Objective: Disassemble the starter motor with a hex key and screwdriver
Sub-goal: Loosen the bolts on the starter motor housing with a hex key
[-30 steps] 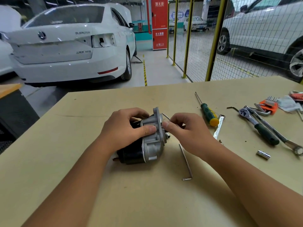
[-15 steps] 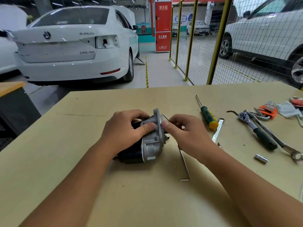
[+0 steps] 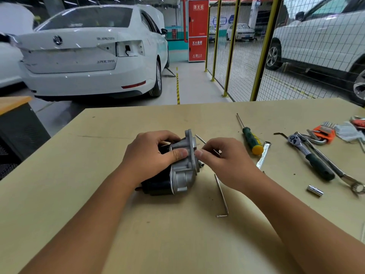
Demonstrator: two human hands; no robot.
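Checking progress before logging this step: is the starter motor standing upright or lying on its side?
On its side. The starter motor lies lengthwise on the table, gripped by the left hand, its flange facing the right hand.

Matt cast-metal starter motor [image 3: 182, 169] housing, seemingly wooden matt table [image 3: 79, 175]

- You are working at a pale tan wooden tabletop [image 3: 98, 194].
- The black-and-silver starter motor [image 3: 177, 173] is lying on it on its side.
- A long silver L-shaped hex key [image 3: 222, 196] is lying just right of the motor.
- A green-handled screwdriver with a yellow cap [image 3: 250, 138] is lying farther right, beside a flat silver wrench [image 3: 263, 155].
- A ratchet with a dark green grip [image 3: 312, 157], a long combination spanner [image 3: 341, 175], a small silver socket [image 3: 315, 190] and an orange holder of hex keys [image 3: 325, 132] are sitting near the right edge.
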